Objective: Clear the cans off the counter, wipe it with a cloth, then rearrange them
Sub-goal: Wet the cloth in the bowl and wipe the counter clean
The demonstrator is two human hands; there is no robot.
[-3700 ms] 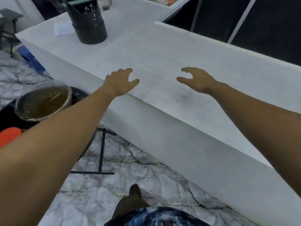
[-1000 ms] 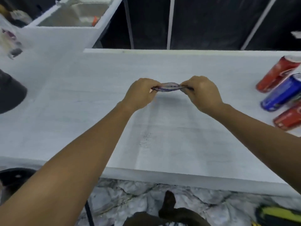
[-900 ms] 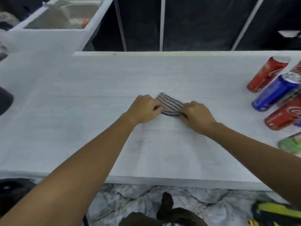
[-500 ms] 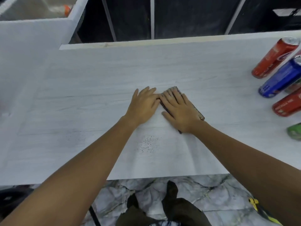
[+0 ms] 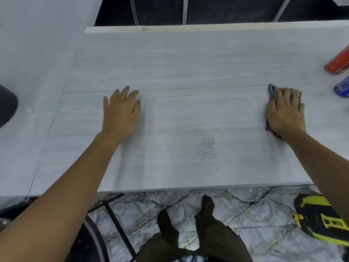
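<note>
On counter [image 5: 188, 72] | right hand [image 5: 285, 110] flat, pressing cloth [image 5: 272, 92] lengthwise front-to-back | left hand [image 5: 121, 110] flat, empty

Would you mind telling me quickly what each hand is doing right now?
Left hand: open, flat on the pale wood-grain counter, holding nothing.
Right hand: open, pressing the dark striped cloth flat against the counter.
</note>
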